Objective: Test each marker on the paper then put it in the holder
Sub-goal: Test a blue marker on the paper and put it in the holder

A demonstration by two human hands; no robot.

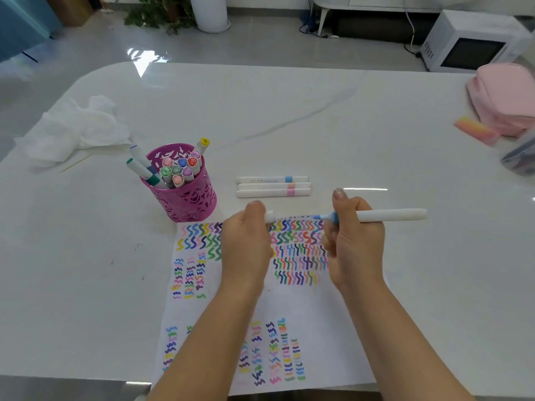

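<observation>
Gripping the uncapped marker (pixel 390 214) above the paper's (pixel 304 308) far edge, the right hand (pixel 356 247) points its blue tip toward the cap (pixel 269 217) pinched in the left hand (pixel 246 244); misaligned, the tip could ink skin; the holder (pixel 185 198) stands by the paper's far-left corner.

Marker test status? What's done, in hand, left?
Done: about a dozen markers stand in the pink holder, and the paper is full of squiggles. In hand: the right hand holds an uncapped blue marker; the left hand pinches a white cap. Left: three capped markers lying beyond the paper.
</observation>
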